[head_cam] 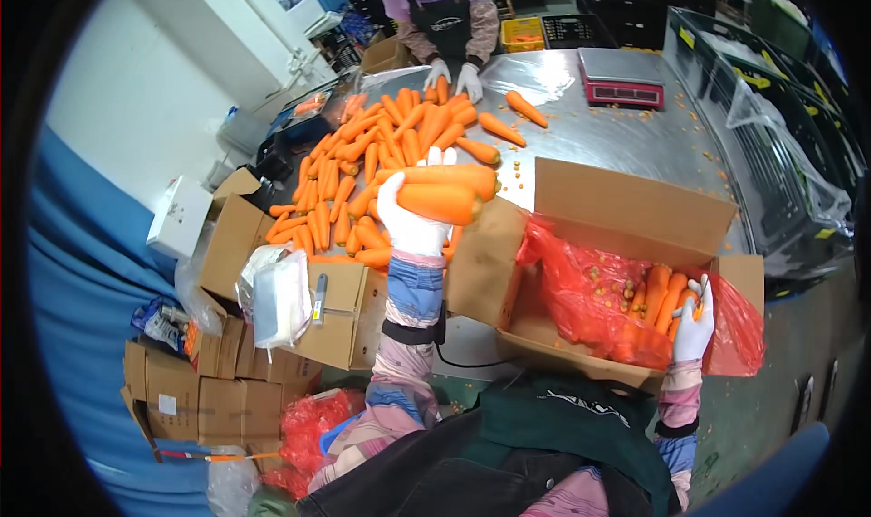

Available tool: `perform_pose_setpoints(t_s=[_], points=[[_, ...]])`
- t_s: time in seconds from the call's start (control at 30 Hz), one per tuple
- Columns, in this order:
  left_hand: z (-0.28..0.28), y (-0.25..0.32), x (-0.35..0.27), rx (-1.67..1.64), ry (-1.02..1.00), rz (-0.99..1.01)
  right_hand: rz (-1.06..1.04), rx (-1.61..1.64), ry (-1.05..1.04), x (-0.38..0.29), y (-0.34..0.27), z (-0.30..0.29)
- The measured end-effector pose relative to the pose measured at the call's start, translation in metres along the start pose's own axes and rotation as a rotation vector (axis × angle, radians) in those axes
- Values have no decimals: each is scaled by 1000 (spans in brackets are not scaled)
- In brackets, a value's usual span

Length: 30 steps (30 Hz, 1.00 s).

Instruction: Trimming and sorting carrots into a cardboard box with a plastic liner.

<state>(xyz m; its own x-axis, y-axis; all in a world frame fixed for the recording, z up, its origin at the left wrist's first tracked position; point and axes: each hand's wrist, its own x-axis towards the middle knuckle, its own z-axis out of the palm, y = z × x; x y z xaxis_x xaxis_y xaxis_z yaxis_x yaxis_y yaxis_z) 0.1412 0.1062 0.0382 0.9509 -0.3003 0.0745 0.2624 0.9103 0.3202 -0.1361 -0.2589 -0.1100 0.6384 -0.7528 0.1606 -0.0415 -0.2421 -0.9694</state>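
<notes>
In a white glove, my left hand [416,226] holds two large carrots [442,203] side by side above the metal table. Beneath and beyond it spreads a heap of loose carrots [381,136]. To the right stands an open cardboard box [626,201] lined with a red plastic bag [585,279]. Several carrots [656,296] lie inside that bag, some with only their cut ends showing. My right hand [694,330], also gloved, is at the box's right side, its fingers around a carrot [698,310] that they mostly hide.
Across the metal table [558,122], a co-worker's gloved hands [454,80] touch the heap. A red scale [622,81] sits at the far right, beside dark plastic crates [755,143]. Clear plastic bags [282,296] and a utility knife [319,299] lie on a cardboard box at left.
</notes>
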Motion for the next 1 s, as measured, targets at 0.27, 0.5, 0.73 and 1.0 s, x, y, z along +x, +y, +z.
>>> perform_pose_setpoints(t_s=[0.27,0.5,0.73,1.0], points=[[-9,92,65,736,419,379,65,16,-23,1,-1,-9],[10,207,87,2132,892,1015,121,-55,-17,-1,-4,-20],[51,232,-43,2604,535,1349,137,-22,-155,10,3,9],[-11,251,-276,2758,1377,708,80,-146,-437,24,4,37]])
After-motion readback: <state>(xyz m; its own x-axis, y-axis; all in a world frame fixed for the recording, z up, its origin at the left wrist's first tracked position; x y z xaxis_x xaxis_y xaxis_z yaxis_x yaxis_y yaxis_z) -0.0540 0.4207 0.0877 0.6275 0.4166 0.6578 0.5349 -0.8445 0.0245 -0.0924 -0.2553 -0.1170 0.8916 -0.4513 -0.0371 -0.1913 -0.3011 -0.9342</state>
